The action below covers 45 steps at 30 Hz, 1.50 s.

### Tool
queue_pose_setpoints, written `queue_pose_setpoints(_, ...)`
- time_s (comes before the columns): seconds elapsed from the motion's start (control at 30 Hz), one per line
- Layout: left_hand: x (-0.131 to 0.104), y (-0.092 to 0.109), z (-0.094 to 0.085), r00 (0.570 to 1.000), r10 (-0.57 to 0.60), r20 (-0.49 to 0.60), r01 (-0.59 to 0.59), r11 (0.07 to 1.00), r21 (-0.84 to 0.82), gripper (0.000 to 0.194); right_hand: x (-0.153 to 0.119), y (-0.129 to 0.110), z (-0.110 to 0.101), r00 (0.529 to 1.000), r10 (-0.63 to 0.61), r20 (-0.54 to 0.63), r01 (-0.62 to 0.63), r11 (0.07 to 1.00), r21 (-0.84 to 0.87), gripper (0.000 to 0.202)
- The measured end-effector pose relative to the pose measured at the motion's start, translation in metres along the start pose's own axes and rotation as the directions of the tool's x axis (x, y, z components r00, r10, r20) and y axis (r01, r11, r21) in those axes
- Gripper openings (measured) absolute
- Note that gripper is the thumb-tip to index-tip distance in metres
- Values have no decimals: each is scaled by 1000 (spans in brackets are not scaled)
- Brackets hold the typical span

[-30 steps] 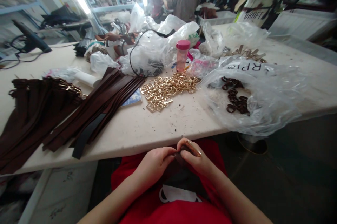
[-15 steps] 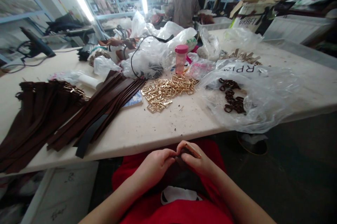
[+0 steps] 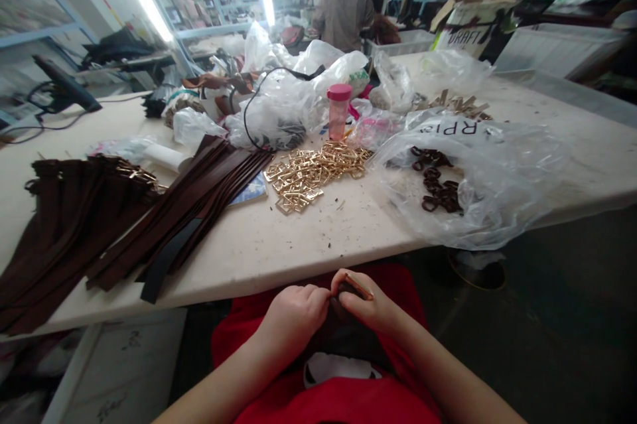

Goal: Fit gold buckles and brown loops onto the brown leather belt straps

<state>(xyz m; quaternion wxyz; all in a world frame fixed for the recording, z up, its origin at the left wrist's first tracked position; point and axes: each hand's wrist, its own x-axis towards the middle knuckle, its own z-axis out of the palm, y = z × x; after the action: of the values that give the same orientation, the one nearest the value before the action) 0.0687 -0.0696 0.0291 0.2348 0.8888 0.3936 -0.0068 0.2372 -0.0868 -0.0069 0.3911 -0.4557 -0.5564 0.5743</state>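
Observation:
Over my lap, just off the table's front edge, both hands meet. My right hand (image 3: 365, 298) is closed around a gold buckle (image 3: 359, 286) with a dark brown strap (image 3: 339, 310) by it. My left hand (image 3: 298, 314) has its fingers curled in at the same strap, touching my right fingertips. Most of the strap is hidden by the hands and is dark against my lap. On the table (image 3: 298, 245), a heap of gold buckles (image 3: 318, 172) lies in front of me, with brown straps (image 3: 199, 192) to its left.
More brown straps (image 3: 64, 212) are piled at the far left. A clear plastic bag (image 3: 497, 192) with dark brown loops (image 3: 440, 188) lies on the right. A pink-lidded jar (image 3: 339, 112) stands behind the buckles, among plastic bags. A person (image 3: 343, 6) stands beyond the table.
My left fingers have curled in more, and its thumb has gone from sight. The buckle in my right hand has shifted slightly left. The whole view has moved a little.

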Motion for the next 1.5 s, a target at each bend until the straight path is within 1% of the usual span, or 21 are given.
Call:
queue_pose_setpoints(0.1, 2, -1, -9, 990, -143, -21, 135, 967, -215, 26, 1, 4, 1, 999, -13, -46, 14, 999, 36, 14)
queue_pose_setpoints(0.17, 2, -5, -19, 974, -216, 73, 226, 860, -458, 24, 2, 6, 2, 990, -41, -132, 48, 998, 51, 10)
queue_pose_setpoints(0.23, 3, -10, -27, 949, -183, 259, 312, 684, -659, 24, 3, 7, 3, 975, -71, -208, 79, 996, 32, 14)
queue_pose_setpoints(0.3, 4, -13, -30, 916, -111, 386, 381, 546, -746, 22, 4, 5, 6, 966, -103, -237, 105, 994, -1, 20)
queue_pose_setpoints(0.4, 11, -10, -26, 910, -104, 401, 401, 464, -790, 18, 2, 4, 14, 958, -142, -247, 143, 990, -12, 24)
queue_pose_setpoints(0.5, 19, -4, -20, 919, -103, 380, 382, 464, -799, 16, 1, 7, 21, 946, -161, -281, 163, 987, -15, 26)
queue_pose_setpoints(0.57, 20, -5, -23, 915, -97, 391, 381, 524, -762, 19, 1, 10, 21, 940, -161, -302, 154, 987, -46, 26)
queue_pose_setpoints(0.63, 16, -14, -33, 892, -99, 442, 406, 606, -684, 22, 6, 11, 15, 913, -155, -378, 132, 987, -87, 25)
queue_pose_setpoints(0.7, 9, -31, -49, 872, -134, 470, 419, 699, -580, 30, 14, 9, 3, 855, -142, -499, 96, 989, -117, 25)
queue_pose_setpoints(0.77, 4, -51, -64, 890, -223, 398, 402, 797, -450, 32, 26, 7, -13, 812, -111, -572, 45, 991, -129, 26)
queue_pose_setpoints(0.83, 5, -71, -71, 900, -335, 278, 408, 872, -269, 28, 39, 9, -30, 802, -100, -590, -11, 983, -181, 29)
queue_pose_setpoints(0.93, 19, -93, -58, 903, -430, 14, 430, 903, -10, 24, 58, 24, -59, 790, -173, -588, -119, 898, -423, 31)
queue_pose_setpoints(1.03, 36, -107, -32, 910, -354, -215, 380, 920, 94, 23, 70, 42, -85, 739, -301, -603, -221, 736, -640, 34)
queue_pose_setpoints(1.1, 43, -114, -19, 910, -280, -306, 328, 937, 117, 23, 71, 49, -95, 693, -369, -619, -233, 698, -677, 38)
queue_pose_setpoints(1.13, 44, -117, -14, 908, -253, -335, 307, 944, 119, 23, 71, 50, -97, 687, -396, -609, -211, 693, -689, 39)
queue_pose_setpoints(1.2, 44, -119, -9, 899, -233, -371, 291, 951, 108, 22, 70, 50, -94, 725, -457, -515, -121, 652, -749, 41)
queue_pose_setpoints(1.27, 43, -120, -10, 894, -239, -380, 293, 952, 91, 21, 72, 49, -86, 792, -509, -337, -2, 550, -835, 44)
queue_pose_setpoints(1.33, 43, -125, -17, 900, -232, -369, 281, 956, 86, 20, 76, 51, -80, 845, -507, -168, 85, 437, -895, 45)
queue_pose_setpoints(1.4, 44, -138, -31, 889, -249, -383, 321, 938, 134, 19, 81, 56, -77, 866, -494, -76, 131, 372, -919, 41)
queue_pose_setpoints(1.43, 45, -148, -42, 868, -277, -412, 372, 912, 173, 19, 83, 59, -78, 865, -499, -54, 149, 358, -922, 41)
queue_pose_setpoints(1.5, 45, -172, -67, 790, -354, -500, 519, 821, 238, 22, 86, 66, -81, 845, -534, -40, 179, 352, -919, 44)
